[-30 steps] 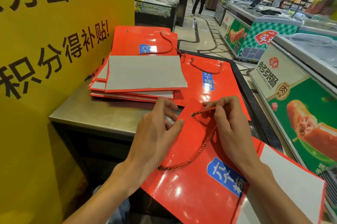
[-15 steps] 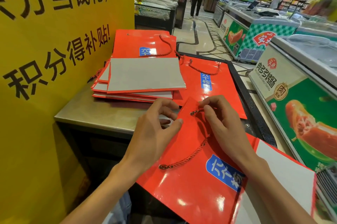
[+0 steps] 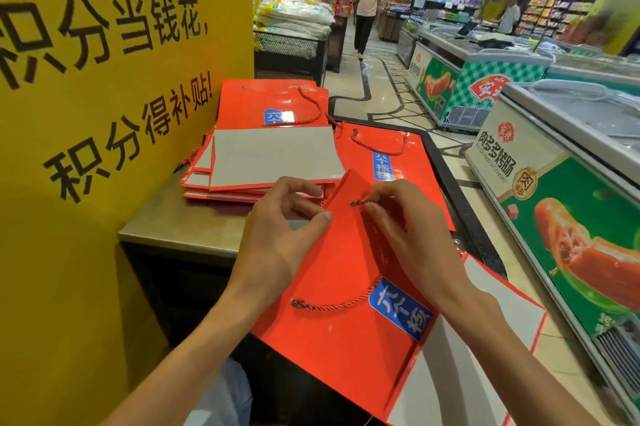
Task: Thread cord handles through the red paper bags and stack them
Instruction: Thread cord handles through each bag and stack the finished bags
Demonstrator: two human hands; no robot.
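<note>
A flat red paper bag [image 3: 339,332] with a blue label lies tilted in front of me, its upper edge lifted off the counter. My left hand [image 3: 280,235] pinches that upper edge between thumb and fingers. My right hand [image 3: 408,235] pinches the free end of a red twisted cord [image 3: 343,302] near the bag's top hole. The cord's other end is knotted at a hole on the bag's left side. A stack of red bags [image 3: 263,162] sits behind, and another bag with a cord handle [image 3: 384,162] lies to its right.
The bags rest on a steel counter [image 3: 180,224] against a yellow sign wall [image 3: 104,79] on the left. Chest freezers [image 3: 554,190] line the right side across an aisle. A person [image 3: 369,2] walks in the aisle far behind.
The bag's upper edge has lifted and folded toward me under my left hand. My right hand has drawn the cord's free end closer to the top hole.
</note>
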